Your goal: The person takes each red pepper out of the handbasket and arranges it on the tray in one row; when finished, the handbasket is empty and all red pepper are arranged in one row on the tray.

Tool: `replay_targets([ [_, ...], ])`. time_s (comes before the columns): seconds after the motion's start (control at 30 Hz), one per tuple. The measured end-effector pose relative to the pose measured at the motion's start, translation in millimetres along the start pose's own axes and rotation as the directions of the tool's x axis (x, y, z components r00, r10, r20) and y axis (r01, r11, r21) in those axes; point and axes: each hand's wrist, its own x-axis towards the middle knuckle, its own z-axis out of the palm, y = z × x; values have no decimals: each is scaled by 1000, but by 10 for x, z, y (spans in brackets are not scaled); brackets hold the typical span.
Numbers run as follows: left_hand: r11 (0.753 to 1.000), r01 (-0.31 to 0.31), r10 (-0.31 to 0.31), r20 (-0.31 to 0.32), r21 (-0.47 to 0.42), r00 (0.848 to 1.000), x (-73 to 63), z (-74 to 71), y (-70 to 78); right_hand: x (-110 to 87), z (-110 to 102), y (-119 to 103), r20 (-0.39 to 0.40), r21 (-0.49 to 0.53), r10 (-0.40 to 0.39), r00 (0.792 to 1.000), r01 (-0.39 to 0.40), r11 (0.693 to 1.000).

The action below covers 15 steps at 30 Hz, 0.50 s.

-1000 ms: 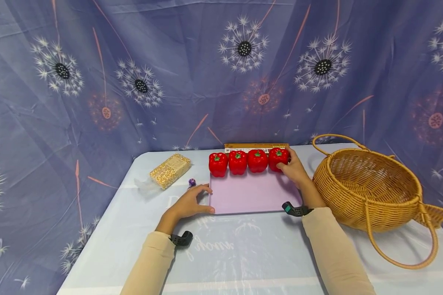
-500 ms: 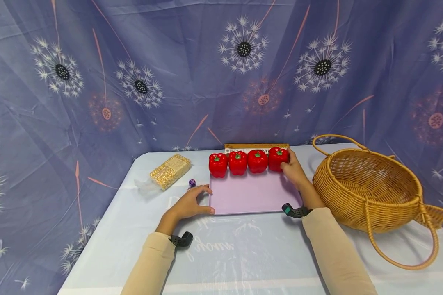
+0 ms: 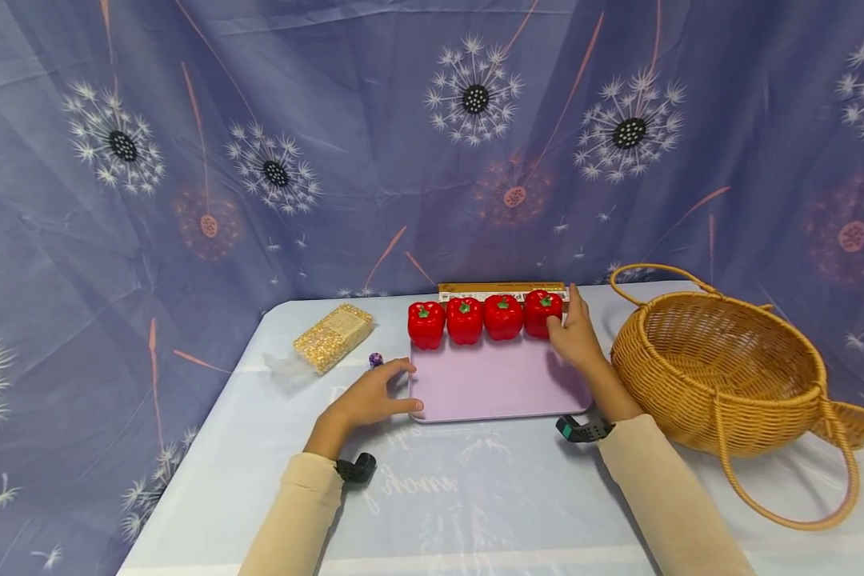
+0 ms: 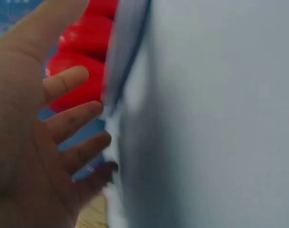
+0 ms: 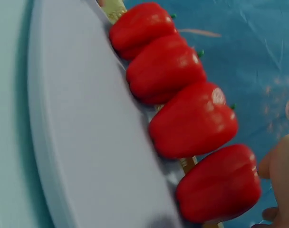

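Several red bell peppers (image 3: 464, 322) stand side by side in a row along the far edge of a lilac tray (image 3: 490, 384). Their green stems face up. My right hand (image 3: 578, 336) is beside the rightmost pepper (image 3: 543, 316), fingers extended and thumb close to its side. In the right wrist view that pepper (image 5: 219, 184) sits just left of the thumb (image 5: 282, 166); I cannot tell if they touch. My left hand (image 3: 370, 398) is at the tray's left edge, thumb and fingers spread. In the left wrist view, its fingertips (image 4: 94, 108) lie near the tray rim (image 4: 123, 52).
A wicker basket (image 3: 720, 416) with looped handles stands right of my right forearm. At the left lies a clear bag of yellow kernels (image 3: 334, 338), with a small purple item (image 3: 376, 360) near my left hand. A flat yellow-brown box (image 3: 500, 287) lies behind the peppers.
My right hand has loosened from the rightmost pepper, its fingers straightening and shifting slightly right. The peppers, tray and left hand stay almost where they were.
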Motion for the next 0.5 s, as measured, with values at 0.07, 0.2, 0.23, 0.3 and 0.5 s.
replay_targets([
  [0.07,999,-9,10,-34,30,999,16,-73,90,-43,-26,-77,-17,-65,-66,998,65,996],
  [0.2,990,-24,45,-157,136,987,62,-171,266,-101,-54,-226,-47,-257,-169,984,152,954],
  [0.23,985,-18,52,-191,173,980,76,-180,306,-116,-50,-263,-40,-309,-181,983,160,938],
  [0.3,966,26,41,-251,259,967,100,-173,366,-145,-23,-325,-14,-412,-194,981,171,895],
  [0.5,880,172,-15,-336,443,942,203,-63,471,-237,110,-432,59,-608,-167,984,168,776],
])
